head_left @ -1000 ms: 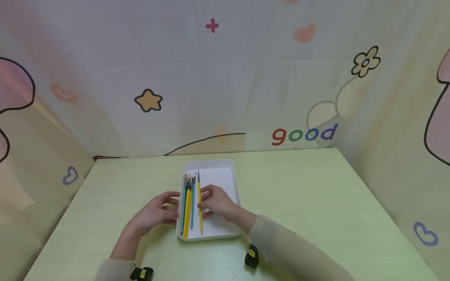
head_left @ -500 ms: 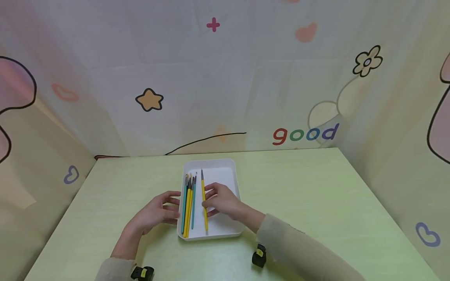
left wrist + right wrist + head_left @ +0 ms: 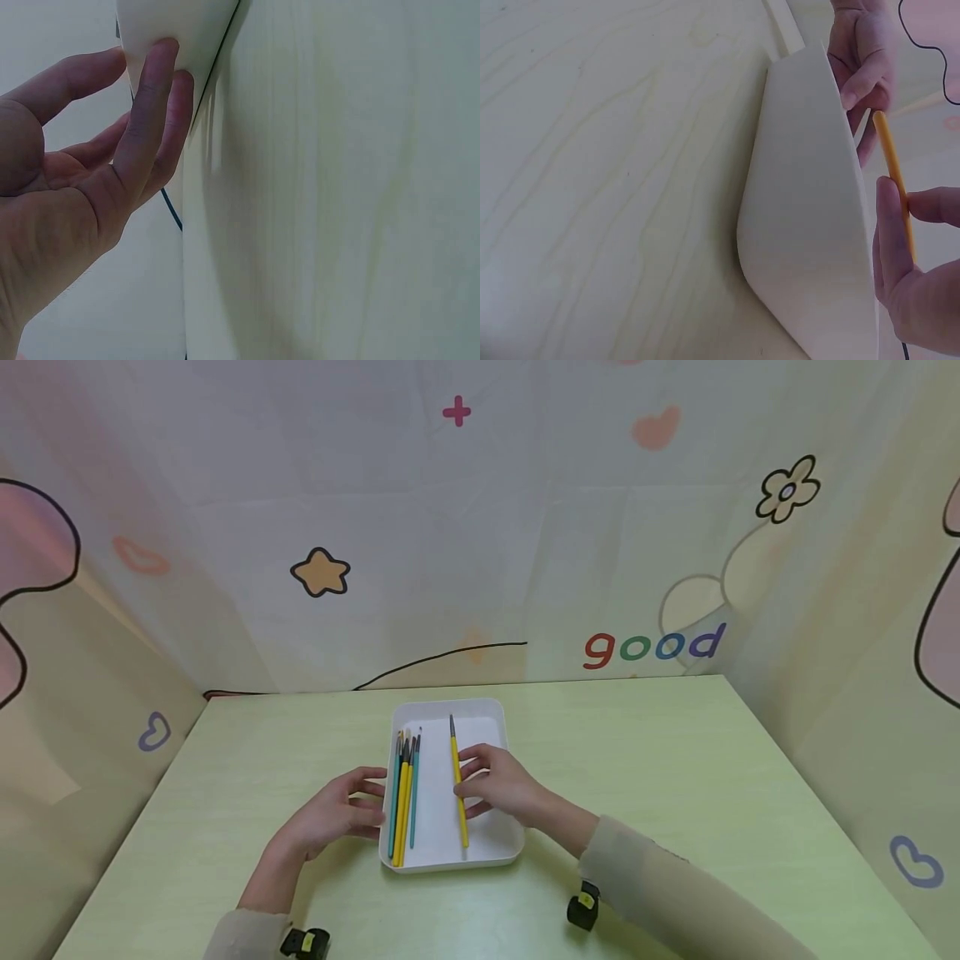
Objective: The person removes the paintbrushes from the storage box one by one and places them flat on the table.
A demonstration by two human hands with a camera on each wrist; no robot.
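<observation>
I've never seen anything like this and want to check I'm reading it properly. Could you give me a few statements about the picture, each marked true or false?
1. The right hand holds a yellow brush. True.
2. The left hand grips a brush too. False: it holds no brush and touches the side of the tray.
3. The other brushes lie together along the tray's left side. True.
4. The tray is bright red. False: it is white.
5. The yellow brush is bundled in with the other brushes. False: it is apart from them, to their right.
6. The backdrop shows the word "good". True.
</observation>
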